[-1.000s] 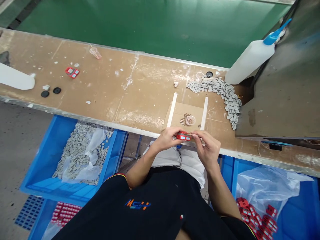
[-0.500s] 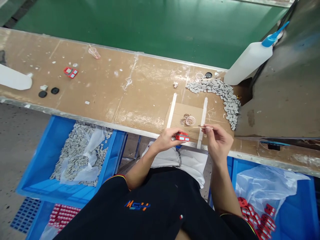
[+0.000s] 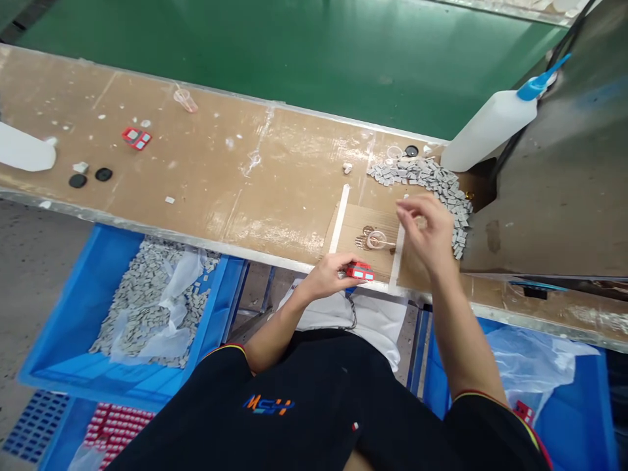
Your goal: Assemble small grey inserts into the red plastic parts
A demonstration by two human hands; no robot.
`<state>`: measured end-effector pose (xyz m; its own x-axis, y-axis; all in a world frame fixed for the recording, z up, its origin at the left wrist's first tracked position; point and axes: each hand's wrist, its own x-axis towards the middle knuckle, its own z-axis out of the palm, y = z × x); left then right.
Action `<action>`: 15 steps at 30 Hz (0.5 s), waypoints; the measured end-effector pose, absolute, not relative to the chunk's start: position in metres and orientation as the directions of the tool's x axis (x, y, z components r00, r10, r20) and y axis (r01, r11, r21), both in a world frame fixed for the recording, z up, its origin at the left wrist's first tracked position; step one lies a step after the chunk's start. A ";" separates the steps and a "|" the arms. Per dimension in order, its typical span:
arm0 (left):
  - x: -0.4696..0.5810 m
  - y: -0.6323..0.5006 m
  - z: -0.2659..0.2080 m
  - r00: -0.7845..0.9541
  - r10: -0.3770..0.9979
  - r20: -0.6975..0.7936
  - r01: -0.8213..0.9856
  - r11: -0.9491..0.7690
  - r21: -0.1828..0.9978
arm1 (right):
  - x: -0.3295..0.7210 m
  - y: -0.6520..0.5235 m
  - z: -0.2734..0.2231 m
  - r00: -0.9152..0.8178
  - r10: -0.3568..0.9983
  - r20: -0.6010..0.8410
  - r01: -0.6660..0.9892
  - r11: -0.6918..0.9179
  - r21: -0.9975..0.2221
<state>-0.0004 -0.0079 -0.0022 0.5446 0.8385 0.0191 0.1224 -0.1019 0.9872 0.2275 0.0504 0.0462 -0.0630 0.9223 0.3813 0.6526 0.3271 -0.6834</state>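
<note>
Gripping a red piece (image 3: 362, 271) at the edge of the bench (image 3: 275, 216), the left hand (image 3: 324, 276) is clamped on it, pale panels (image 3: 360, 275) showing on its near side. The right hand (image 3: 432, 230) hangs near the chips (image 3: 409, 173), fingers bent, thumb seemingly apart, nothing visible in its grasp. A stick (image 3: 387, 244) leans in the cup (image 3: 375, 239), so work with it looks paused; whether the piece is finished I cannot tell. With chips heaped and more in the left bin (image 3: 73, 314), plenty appears left; another red piece (image 3: 524, 411) shows in the right bin (image 3: 583, 392)
</note>
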 end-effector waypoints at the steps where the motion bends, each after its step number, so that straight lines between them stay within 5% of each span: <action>1: -0.001 -0.008 -0.002 0.546 0.838 0.019 0.129 -0.106 0.986 | 0.232 0.068 0.045 -0.069 0.928 0.365 0.683 0.311 -0.661; 15: -0.005 -0.008 -0.001 0.590 0.805 0.062 0.199 -0.219 0.955 | 0.247 0.142 0.007 -0.198 0.935 0.293 0.871 0.305 -0.384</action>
